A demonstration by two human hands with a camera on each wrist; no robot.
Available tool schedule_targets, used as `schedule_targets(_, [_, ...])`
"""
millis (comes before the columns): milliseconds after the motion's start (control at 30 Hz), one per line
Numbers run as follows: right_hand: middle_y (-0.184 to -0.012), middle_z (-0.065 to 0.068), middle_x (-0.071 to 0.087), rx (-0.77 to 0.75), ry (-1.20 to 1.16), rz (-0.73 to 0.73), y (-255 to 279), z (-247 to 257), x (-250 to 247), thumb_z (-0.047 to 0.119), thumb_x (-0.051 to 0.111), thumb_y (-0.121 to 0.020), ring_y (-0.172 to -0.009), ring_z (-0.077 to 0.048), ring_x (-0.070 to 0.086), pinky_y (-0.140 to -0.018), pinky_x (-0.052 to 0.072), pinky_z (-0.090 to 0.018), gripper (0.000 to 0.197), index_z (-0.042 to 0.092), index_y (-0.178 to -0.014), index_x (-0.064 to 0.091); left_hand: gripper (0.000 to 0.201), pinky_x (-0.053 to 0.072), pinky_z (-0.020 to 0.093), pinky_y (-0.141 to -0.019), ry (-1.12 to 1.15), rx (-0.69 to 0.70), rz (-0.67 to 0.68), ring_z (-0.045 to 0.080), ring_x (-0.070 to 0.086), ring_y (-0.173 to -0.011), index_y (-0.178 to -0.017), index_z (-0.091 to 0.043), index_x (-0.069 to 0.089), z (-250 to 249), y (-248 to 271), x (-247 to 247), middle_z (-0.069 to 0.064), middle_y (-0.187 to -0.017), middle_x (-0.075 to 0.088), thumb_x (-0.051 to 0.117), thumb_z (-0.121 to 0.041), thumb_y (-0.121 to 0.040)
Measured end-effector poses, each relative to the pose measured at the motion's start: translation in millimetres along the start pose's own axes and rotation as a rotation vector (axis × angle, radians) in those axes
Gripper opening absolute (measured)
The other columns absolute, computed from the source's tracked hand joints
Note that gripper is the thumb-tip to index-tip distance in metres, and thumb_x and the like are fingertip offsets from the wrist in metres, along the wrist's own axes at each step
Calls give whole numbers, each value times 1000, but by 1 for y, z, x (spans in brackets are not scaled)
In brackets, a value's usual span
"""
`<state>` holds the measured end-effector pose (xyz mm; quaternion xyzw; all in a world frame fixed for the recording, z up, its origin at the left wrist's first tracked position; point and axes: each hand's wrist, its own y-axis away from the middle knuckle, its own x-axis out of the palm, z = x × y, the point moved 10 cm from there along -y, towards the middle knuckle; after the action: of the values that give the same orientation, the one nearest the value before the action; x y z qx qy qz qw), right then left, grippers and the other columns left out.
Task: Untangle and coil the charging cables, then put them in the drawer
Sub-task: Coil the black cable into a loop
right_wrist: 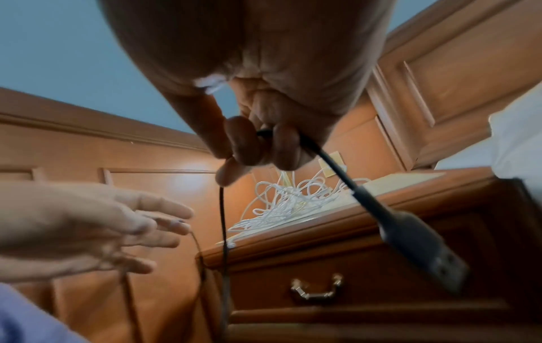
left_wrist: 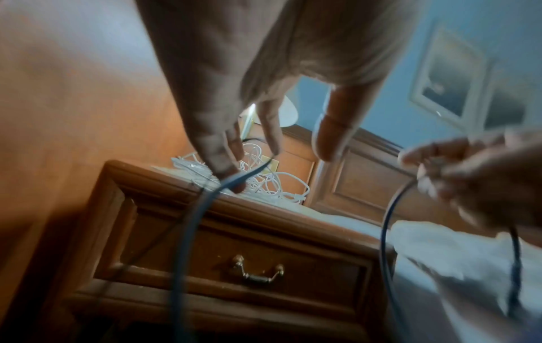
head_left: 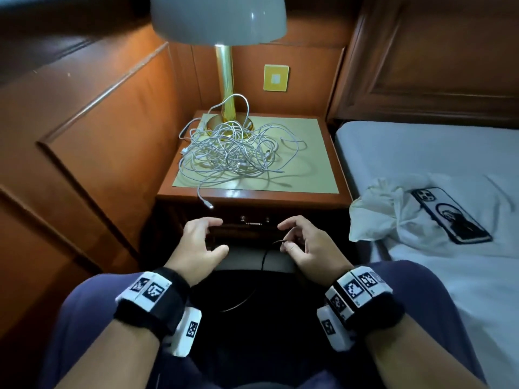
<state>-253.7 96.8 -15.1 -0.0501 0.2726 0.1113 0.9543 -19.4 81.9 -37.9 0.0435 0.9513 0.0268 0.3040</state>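
Observation:
A tangle of white charging cables [head_left: 233,150] [left_wrist: 272,183] [right_wrist: 287,202] lies on the wooden nightstand [head_left: 334,164], round the lamp's foot; one plug hangs over the front edge. Below it the drawer [left_wrist: 205,253] [right_wrist: 381,266] is closed, its brass handle [head_left: 254,222] between my hands. My right hand [head_left: 283,237] [right_wrist: 252,148] grips a black cable [head_left: 263,261] [right_wrist: 337,169] in curled fingers, the USB plug [right_wrist: 422,241] sticking out. The cable loops down to my lap. My left hand [head_left: 220,234] [left_wrist: 299,150] has its fingers spread, and the black cable [left_wrist: 187,232] brushes a fingertip.
A lamp [head_left: 224,80] with a brass stem stands at the back of the nightstand. A wood-panelled wall closes in the left side. To the right is a bed [head_left: 421,153] with a phone [head_left: 449,214] lying on a crumpled white cloth [head_left: 393,214].

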Motion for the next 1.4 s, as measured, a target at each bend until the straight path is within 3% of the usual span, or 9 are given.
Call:
schedule_targets(133, [-83,3,69,-59,-167,72,19,20,22,5,57,-92,-86,-26,68,-85,52,-42,24,24,-106,57,49,27,31,-108,-326,115,2,23,36,-121,-135,-33,53,-12,25,30,1,-125,34,70,-37,-89])
schedule_targets(300, [-82,-2,67,-77,-329,20,22,33,33,-1,57,-95,-78,-22,69,-77,54,-28,19,13,-108,56,24,46,36,-83,346,93,340,20,58,-84,-93,-20,65,-17,43,86,4,-89,61,53,-40,-99])
schedule_targets(433, [-57,0,53,171,-381,20,21,9,32,17,62,-99,-41,-11,46,-41,40,-22,16,10,-113,59,33,40,27,-43,696,-72,105,14,37,-46,-73,-11,49,-4,38,60,2,-60,37,44,-14,-106])
schedule_targets(600, [-53,3,26,397,-663,152,24,-16,42,31,46,-106,-36,-9,23,-38,26,-18,33,11,-81,58,40,19,18,-37,769,-96,-112,11,21,-43,-68,-18,38,14,20,24,0,-60,25,46,-25,-106])
schedule_targets(833, [-50,9,23,486,-1380,-390,20,-56,-27,16,33,-97,-38,-7,23,-41,23,-22,25,18,-84,54,25,26,22,-42,602,-74,-10,8,30,-44,-82,-8,62,23,9,27,-5,-58,38,52,-16,-104])
schedule_targets(967, [-50,10,33,437,-1183,-565,19,-75,-56,15,35,-101,-41,-6,30,-47,26,-23,26,16,-98,61,17,38,13,-43,348,-11,-154,2,45,-44,-90,-18,74,33,-2,-1,-9,-61,58,61,-12,-99])
schedule_targets(1100, [-53,-1,45,281,-654,-345,5,-47,-25,4,40,-101,-41,-7,38,-45,30,-22,26,6,-96,65,14,46,10,-70,-81,200,4,-3,61,-71,-90,-25,75,0,10,31,-11,-77,69,70,-12,-91])
schedule_targets(1233, [-70,1,68,81,11,-6,2,-23,37,16,52,-97,-61,-9,61,-61,48,-24,21,23,-93,71,19,51,19,-86,-83,414,156,2,66,-91,-95,-21,76,-32,30,68,-11,-93,69,72,-4,-88])
schedule_targets(1400, [-81,9,75,196,-76,163,3,-30,75,23,48,-91,-83,-9,66,-80,49,-31,19,26,-87,67,13,51,18,-79,81,341,0,8,68,-85,-89,-20,70,-34,27,50,-7,-88,71,70,-7,-91])
